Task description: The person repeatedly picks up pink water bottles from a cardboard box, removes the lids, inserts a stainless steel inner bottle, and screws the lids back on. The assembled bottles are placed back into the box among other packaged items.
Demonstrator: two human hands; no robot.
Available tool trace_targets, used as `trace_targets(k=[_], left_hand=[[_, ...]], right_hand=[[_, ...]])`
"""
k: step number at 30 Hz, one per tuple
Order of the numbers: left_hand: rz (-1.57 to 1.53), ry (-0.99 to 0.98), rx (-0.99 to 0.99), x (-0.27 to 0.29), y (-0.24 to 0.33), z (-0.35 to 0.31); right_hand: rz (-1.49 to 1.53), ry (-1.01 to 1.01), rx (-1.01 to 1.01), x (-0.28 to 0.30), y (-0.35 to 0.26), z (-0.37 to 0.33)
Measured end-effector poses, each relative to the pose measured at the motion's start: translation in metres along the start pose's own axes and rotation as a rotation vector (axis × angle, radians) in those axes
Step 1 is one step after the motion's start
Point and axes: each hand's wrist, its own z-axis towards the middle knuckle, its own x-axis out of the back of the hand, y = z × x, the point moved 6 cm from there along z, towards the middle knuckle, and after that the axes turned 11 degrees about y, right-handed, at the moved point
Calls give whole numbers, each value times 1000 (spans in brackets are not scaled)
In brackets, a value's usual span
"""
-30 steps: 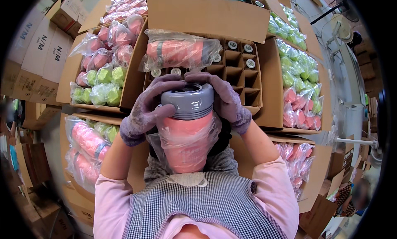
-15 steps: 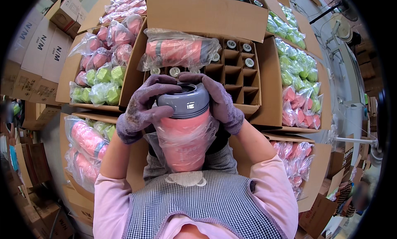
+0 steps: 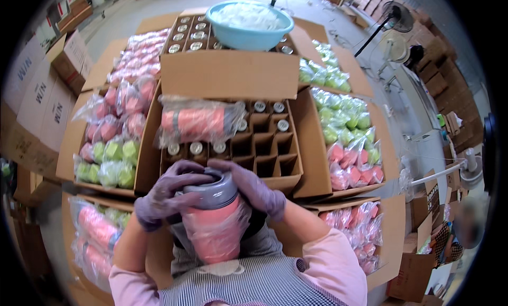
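Note:
A pink insulated tumbler (image 3: pixel 214 232) with a grey lid (image 3: pixel 211 192) stands upright against my apron, clear plastic bag bunched round its body. My left hand (image 3: pixel 170 194), in a purple work glove, is closed round the lid's left side, with its thumb across the front. Cupped over the lid's right side and top is my right hand (image 3: pixel 253 188), gloved alike. Just beyond, a second bagged pink tumbler (image 3: pixel 198 121) lies sideways on a divided carton (image 3: pixel 296 168), whose cardboard cells partly hold round-topped pieces.
Open cartons of bagged pink and green pieces (image 3: pixel 346 115) flank the divided one on both sides. A light blue basin (image 3: pixel 248 33) with translucent contents rests on a farther carton. Stacked boxes (image 3: pixel 45 102) stand at the left, and a black fan (image 3: pixel 397 17) at the far right.
The view has tilted up, bringing the whole basin into sight. Both hands stay on the tumbler's lid, with little change in grip.

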Motion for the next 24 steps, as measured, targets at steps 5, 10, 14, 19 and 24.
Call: trace_targets(k=[5,10,14,19,24], left_hand=[[-108,243,38,11,27,-1],[117,275,-102,-18,42,3],[-272,141,96,-2,11,-4],[572,360,-268,-47,66,11],[-189,198,53,10,5,-4]], right_hand=[[-724,73,348,16,-16,19],[189,-48,-210,-21,-1,32],[-434,-128,106,-25,-9,38],[185,-191,-36,-6,29,41],[-86,77,-327,-5,-32,32]])
